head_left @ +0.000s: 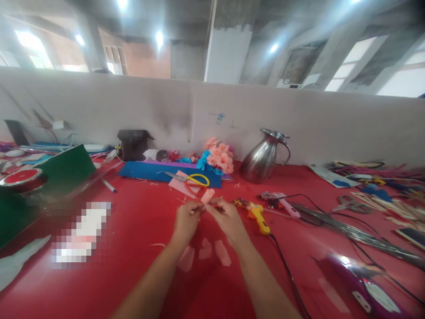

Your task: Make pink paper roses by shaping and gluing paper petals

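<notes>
Near the middle of the red table [139,274], my left hand [187,219] and my right hand [226,217] meet, both with fingers closed on a small pink paper piece [207,196] that sticks up between the fingertips. Below the hands lie several loose pink pieces, one [222,253] beside my right wrist. Just beyond the hands, scissors with yellow and red handles [199,179] rest on pink paper and a blue sheet [146,171]. A yellow glue gun [257,215] lies to the right of my right hand.
A pink glue gun [287,206] and cables lie on the right, with grey scissors [353,204] and a purple device [372,288]. A steel jug [262,159] stands behind, beside pink and blue flowers [219,157]. Green board [71,170] and a tape roll [23,178] are left.
</notes>
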The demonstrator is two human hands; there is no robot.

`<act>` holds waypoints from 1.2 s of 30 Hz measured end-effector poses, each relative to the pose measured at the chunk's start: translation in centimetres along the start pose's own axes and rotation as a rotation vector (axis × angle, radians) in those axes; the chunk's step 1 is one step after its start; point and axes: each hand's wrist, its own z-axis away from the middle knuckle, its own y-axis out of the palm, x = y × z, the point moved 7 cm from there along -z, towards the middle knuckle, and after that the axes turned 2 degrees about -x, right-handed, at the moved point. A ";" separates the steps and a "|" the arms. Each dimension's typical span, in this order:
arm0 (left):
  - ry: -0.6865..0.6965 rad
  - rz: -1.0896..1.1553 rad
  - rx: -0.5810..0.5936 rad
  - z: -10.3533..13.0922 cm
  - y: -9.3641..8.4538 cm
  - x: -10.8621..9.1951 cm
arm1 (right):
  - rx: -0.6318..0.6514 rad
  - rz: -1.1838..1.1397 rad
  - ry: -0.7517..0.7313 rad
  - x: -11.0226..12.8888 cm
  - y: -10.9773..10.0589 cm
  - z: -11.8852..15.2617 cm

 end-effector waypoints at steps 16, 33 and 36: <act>-0.124 0.251 -0.055 -0.1 -1.3 -1.1 | 0.048 -0.051 0.033 0.2 0.9 0.2; -0.151 0.426 0.078 0.1 -0.7 -1.3 | 0.082 -0.015 -0.007 0.3 1.4 0.2; -0.155 0.423 0.074 0.2 -0.7 -1.4 | 0.087 -0.030 -0.008 0.2 1.5 0.2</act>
